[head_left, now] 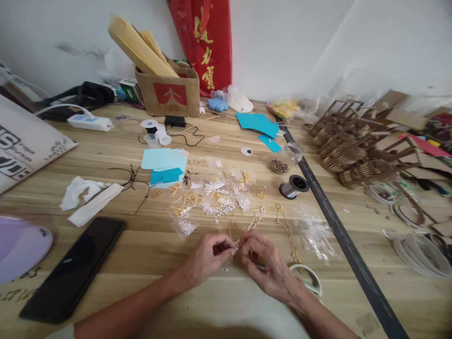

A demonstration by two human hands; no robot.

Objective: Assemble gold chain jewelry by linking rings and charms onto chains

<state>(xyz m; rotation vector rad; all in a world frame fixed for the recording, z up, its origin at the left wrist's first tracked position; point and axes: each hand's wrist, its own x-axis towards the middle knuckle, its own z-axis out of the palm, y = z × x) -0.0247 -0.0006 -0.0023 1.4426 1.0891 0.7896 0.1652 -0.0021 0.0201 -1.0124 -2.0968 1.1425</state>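
Leaving bare table (148,245) left of silver chain (256,220), between phone (74,268) and left forearm. Left hand (208,256) and right hand (263,263) at chain's near end, fingers of both pinching it. Gold chain (291,242) closes in right of it, black strip (328,226) farther right. Silver chain's long axis runs away, slightly rightward. Bead packets (219,205) crowd its left; wire spool (291,188) beyond, rightward.
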